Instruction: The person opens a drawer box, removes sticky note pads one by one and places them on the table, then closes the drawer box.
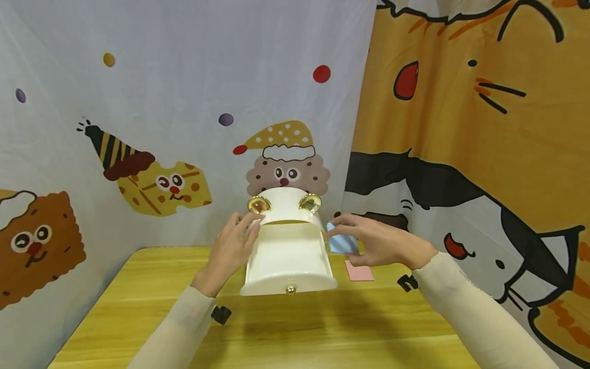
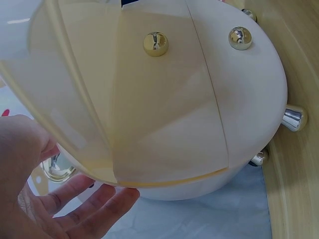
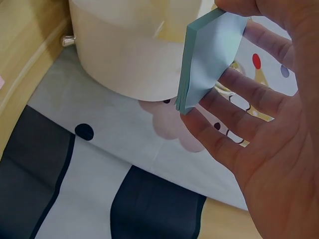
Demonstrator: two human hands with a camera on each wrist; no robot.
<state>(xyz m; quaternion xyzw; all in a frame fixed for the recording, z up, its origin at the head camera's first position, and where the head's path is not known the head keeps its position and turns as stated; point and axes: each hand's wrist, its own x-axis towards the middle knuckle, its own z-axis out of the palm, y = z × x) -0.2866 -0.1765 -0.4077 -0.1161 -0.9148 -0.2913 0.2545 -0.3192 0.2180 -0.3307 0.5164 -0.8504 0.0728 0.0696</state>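
Observation:
A white storage box (image 1: 288,251) with gold knobs and gold rings stands on the table, its upper part facing me open. In the left wrist view, gold feet and two round knobs show on the box (image 2: 254,94). My left hand (image 1: 232,243) is at its left side; fairly straight fingers (image 2: 102,206) touch the edge of the box. At the right of the box, my right hand (image 1: 375,238) pinches a light blue sticky-note pad (image 3: 212,55) between thumb and fingers. The pad is tilted and held off the table.
A pink square pad (image 1: 359,271) lies on the wooden table (image 1: 276,333), right of the box and below my right hand. Cartoon-printed cloth (image 1: 184,92) hangs behind and to the right. Black pieces (image 1: 221,314) sit by both wrists.

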